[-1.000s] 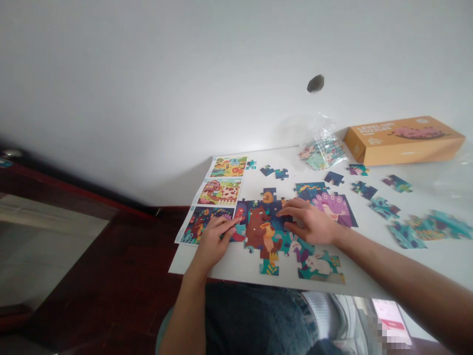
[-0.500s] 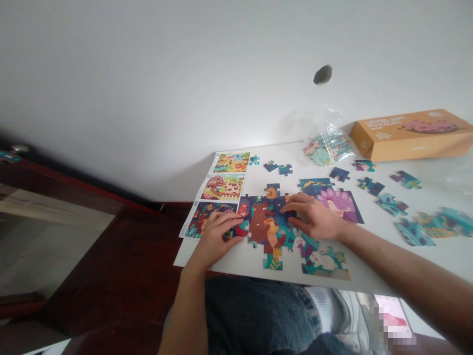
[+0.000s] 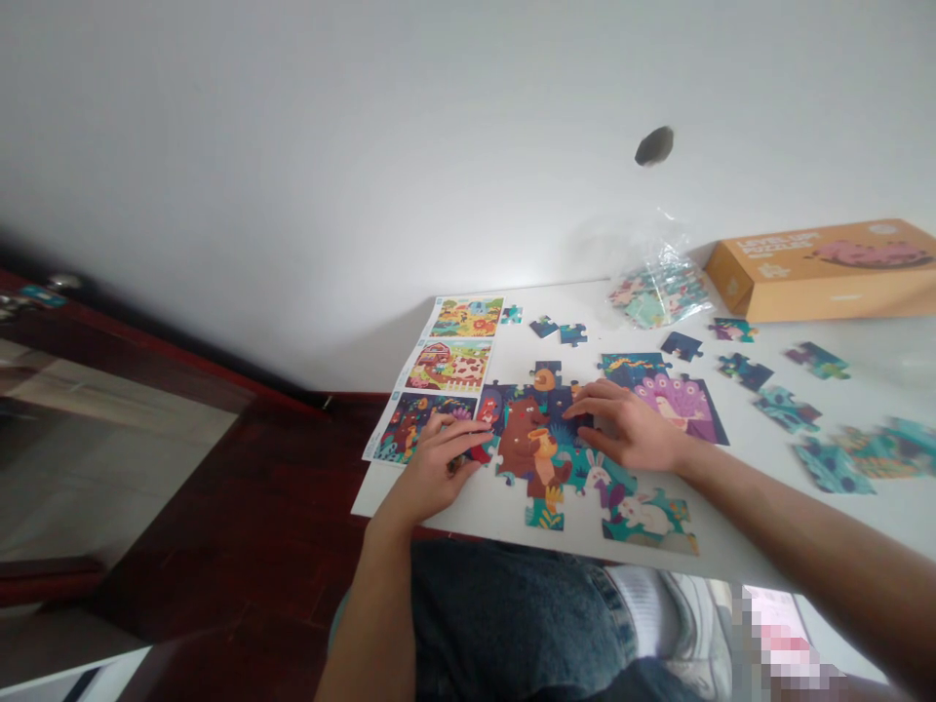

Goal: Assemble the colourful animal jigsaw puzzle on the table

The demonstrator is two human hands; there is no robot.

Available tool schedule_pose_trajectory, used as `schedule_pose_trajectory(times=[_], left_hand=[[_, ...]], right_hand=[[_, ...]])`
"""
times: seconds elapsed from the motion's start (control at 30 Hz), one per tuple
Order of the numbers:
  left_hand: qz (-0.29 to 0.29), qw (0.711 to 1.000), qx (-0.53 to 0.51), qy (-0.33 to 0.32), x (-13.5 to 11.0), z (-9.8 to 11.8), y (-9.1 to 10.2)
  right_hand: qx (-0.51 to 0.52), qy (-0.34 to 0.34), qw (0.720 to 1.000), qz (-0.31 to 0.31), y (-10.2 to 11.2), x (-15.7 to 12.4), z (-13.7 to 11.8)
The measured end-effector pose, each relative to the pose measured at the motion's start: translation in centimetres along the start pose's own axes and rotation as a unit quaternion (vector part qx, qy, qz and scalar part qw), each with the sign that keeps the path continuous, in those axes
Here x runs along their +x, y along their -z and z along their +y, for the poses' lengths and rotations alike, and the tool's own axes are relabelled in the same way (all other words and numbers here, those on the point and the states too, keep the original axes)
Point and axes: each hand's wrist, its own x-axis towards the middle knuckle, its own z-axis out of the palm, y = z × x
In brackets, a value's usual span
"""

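A partly joined jigsaw puzzle [image 3: 523,439] with a brown bear, rabbits and a peacock lies on the white table. At its left edge, my left hand [image 3: 439,458] has thumb and fingers closed around a puzzle piece [image 3: 480,454] with a red part; the fingers cover some of it. That piece looks slightly apart from the bear section. My right hand [image 3: 629,424] rests on the middle of the puzzle, between the bear and the peacock section [image 3: 677,405], fingers apart. Its palm hides what lies beneath. A picture sheet [image 3: 453,366] lies beside my left hand, partly under it.
Loose puzzle pieces [image 3: 746,370] are scattered at the right and a few [image 3: 574,333] at the back. A clear bag [image 3: 662,288] of pieces stands near the wall beside an orange puzzle box [image 3: 826,268]. The table's front edge [image 3: 468,534] runs above my knees.
The view has shifted slightly, moving everything a little right. My left thumb and fingers are closer together, and their piece sits slightly farther from the bear section. My right hand stays on the puzzle.
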Motion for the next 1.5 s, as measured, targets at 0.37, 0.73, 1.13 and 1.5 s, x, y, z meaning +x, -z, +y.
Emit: schedule_pose_trajectory(times=[0.37,0.73,1.13,1.5], left_hand=[[0.034,0.993,0.093,0.067,0.6,1.0,-0.6],[-0.014,0.998,0.046,0.041,-0.6,-0.3,0.5],[0.015,0.997,0.007,0.072,-0.9,-0.3,1.1],[-0.023,0.999,0.035,0.022,-0.7,0.1,0.7]], right_hand=[[0.004,-0.001,1.0,-0.002,0.2,0.2,-0.3],[-0.003,-0.008,1.0,-0.014,0.2,0.2,-0.1],[-0.004,-0.007,1.0,-0.012,0.1,0.2,0.0],[-0.003,-0.008,1.0,-0.004,0.2,0.3,-0.3]])
